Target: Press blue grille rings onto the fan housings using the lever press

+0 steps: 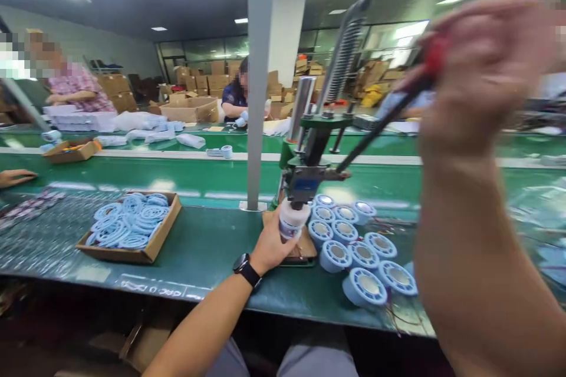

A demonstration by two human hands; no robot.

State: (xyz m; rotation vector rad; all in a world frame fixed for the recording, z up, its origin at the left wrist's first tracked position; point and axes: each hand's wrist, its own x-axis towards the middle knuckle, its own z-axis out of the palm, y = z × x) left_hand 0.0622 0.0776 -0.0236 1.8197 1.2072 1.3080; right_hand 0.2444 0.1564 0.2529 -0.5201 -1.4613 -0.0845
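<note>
My left hand, with a dark watch on its wrist, is wrapped round a white cylindrical part under the head of a hand lever press. The part stands on the press base, its lower end partly hidden by my fingers. Raised at the right, my right hand is closed round the red-gripped end of the press lever; motion blurs it a little. Just right of the press, several light blue round housings with silvery discs stand on the bench, thin wires trailing from some.
A cardboard tray of light blue rings lies at the left. A grey post rises behind the bench. Across the green conveyor, people work among boxes and bags. Another person's hand rests at the far left edge.
</note>
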